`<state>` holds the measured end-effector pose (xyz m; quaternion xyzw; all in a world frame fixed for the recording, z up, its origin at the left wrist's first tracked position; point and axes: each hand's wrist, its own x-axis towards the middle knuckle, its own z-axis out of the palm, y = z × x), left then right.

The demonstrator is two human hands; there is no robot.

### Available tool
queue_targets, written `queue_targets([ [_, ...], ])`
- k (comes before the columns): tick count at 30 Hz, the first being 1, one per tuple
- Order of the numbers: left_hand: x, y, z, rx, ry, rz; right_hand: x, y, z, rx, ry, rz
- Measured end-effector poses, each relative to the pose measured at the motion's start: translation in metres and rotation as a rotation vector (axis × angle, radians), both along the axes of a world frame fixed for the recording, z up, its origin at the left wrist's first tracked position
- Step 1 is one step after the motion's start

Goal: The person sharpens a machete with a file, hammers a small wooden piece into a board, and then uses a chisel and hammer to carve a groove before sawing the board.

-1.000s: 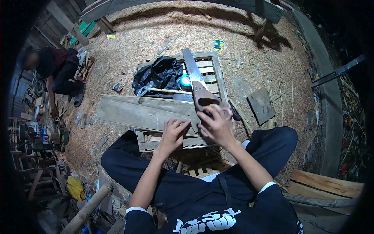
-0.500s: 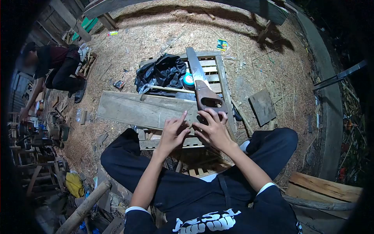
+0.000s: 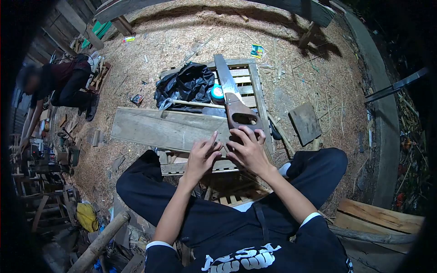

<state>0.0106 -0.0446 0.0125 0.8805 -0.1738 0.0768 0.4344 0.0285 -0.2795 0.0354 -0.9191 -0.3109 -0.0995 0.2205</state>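
My left hand [image 3: 201, 156] is over the near edge of a long grey board [image 3: 150, 129], index finger pointing up and away and thumb held apart. Close to its right, my right hand [image 3: 249, 152] has its fingers bent and spread, fingertips near the handle of a hand saw [image 3: 233, 98]. The saw lies on a slatted wooden pallet [image 3: 253, 73], its blade pointing away from me. Nothing shows clearly between the fingers of either hand. Beside the saw blade are a round tub with a blue lid [image 3: 217, 93] and a black plastic bag [image 3: 186, 86].
A square dark board [image 3: 305, 122] lies on the shaving-covered ground to the right. At the left, another person [image 3: 68, 84] bends toward cluttered tools. A wooden beam [image 3: 205, 5] spans the far side, and a pole [image 3: 98, 243] sticks up near-left.
My hands keep nearly the same pose over the board. The whole view has shifted slightly, and the other person at the left leans lower with an arm reaching down.
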Motion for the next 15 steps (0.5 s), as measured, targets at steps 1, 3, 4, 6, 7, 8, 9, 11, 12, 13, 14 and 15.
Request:
queue_targets([
  [1,0.0,0.001,0.002,0.0,0.001,0.001,-0.001,0.0,0.0,0.0,0.001,0.001],
  [3,0.001,0.005,0.005,0.102,0.029,-0.032,-0.002,0.003,0.001,-0.025,-0.019,-0.011],
  [4,0.002,0.005,0.006,0.102,0.031,-0.031,-0.003,0.004,0.002,-0.025,-0.017,-0.01],
  [6,0.004,0.005,0.007,0.075,-0.023,-0.054,-0.003,0.003,0.003,-0.026,-0.02,-0.014],
  [7,0.005,0.005,0.008,0.074,-0.023,-0.055,-0.003,0.003,0.003,-0.027,-0.019,-0.015],
  [8,0.005,0.006,0.009,0.053,-0.016,-0.071,-0.003,0.003,0.003,-0.006,0.002,-0.016],
  [9,0.006,0.007,0.012,0.032,-0.011,-0.086,-0.002,0.003,0.003,0.016,0.023,-0.015],
  [11,0.006,0.008,0.016,0.034,0.018,-0.09,-0.002,0.004,0.002,0.007,0.016,-0.013],
  [12,0.006,0.008,0.016,0.036,0.046,-0.095,-0.002,0.004,0.001,-0.002,0.009,-0.012],
  [13,0.007,0.009,0.016,0.036,0.046,-0.094,-0.002,0.004,0.001,-0.002,0.01,-0.011],
  [14,0.008,0.01,0.016,0.027,0.051,-0.104,-0.002,0.003,0.001,-0.017,0.007,-0.008],
  [15,0.008,0.01,0.016,0.017,0.058,-0.114,-0.002,0.002,0.002,-0.032,0.005,-0.004],
])
